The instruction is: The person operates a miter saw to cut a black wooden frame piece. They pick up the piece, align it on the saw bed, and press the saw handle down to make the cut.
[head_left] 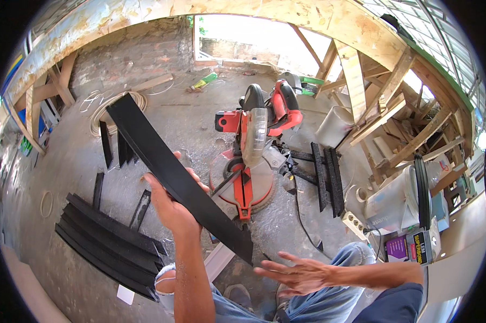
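A long black moulding strip point(173, 167) slants across the middle of the head view, its far end at the upper left and its near end close to my knees. My left hand point(174, 207) is closed around it at mid-length, thumb on one side and fingertips showing on the other. My right hand point(294, 273) is off the strip, just right of its near end, fingers stretched and spread with nothing in them. Beyond the strip, a red mitre saw point(245, 167) stands on the floor, its head raised and its round base partly hidden behind the strip.
Several black strips point(108, 242) lie stacked at the left, and more black pieces point(326, 177) lie right of the saw. A power strip point(356, 226) and a white bucket point(396, 199) stand at the right. Coiled hose point(100, 116) and a green bottle point(204, 81) lie farther back.
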Demonstrator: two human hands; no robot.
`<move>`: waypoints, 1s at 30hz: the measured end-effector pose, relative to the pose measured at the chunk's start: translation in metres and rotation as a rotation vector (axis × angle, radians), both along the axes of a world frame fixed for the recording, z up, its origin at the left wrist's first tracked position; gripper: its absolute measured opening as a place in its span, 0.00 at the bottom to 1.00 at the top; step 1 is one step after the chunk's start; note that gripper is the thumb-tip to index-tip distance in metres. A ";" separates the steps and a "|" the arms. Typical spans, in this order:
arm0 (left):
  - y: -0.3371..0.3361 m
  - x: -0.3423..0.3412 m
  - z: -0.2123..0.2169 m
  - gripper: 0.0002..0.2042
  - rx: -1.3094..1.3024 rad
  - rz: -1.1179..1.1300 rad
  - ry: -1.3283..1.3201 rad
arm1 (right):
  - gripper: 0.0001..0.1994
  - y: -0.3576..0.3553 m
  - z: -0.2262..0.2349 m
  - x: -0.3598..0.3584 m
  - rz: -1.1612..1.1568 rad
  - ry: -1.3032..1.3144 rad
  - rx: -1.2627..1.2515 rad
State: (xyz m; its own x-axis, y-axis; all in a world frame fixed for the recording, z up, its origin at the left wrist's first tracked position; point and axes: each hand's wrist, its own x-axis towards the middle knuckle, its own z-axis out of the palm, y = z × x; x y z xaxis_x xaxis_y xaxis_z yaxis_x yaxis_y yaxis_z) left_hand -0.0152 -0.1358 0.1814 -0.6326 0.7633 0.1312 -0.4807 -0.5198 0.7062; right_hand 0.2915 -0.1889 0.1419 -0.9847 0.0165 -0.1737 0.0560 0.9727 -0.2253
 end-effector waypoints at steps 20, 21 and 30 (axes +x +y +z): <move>-0.012 0.039 0.017 0.35 -0.003 -0.150 0.461 | 0.56 0.140 0.126 -0.142 -0.500 0.919 0.309; -0.013 0.039 0.016 0.35 -0.020 -0.141 0.494 | 0.60 0.138 0.122 -0.143 -0.525 0.891 0.229; -0.015 0.021 0.022 0.37 -0.058 -0.026 0.237 | 0.62 0.075 -0.001 -0.076 -0.375 0.303 0.004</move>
State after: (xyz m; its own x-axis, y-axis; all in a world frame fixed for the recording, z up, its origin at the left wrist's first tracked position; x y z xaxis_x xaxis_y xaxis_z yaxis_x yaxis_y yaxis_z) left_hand 0.0056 -0.1510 0.2033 -0.5689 0.7898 0.2292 -0.3107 -0.4645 0.8293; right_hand 0.2150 -0.1137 0.1411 -0.9169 0.3804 0.1206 0.3358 0.8989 -0.2815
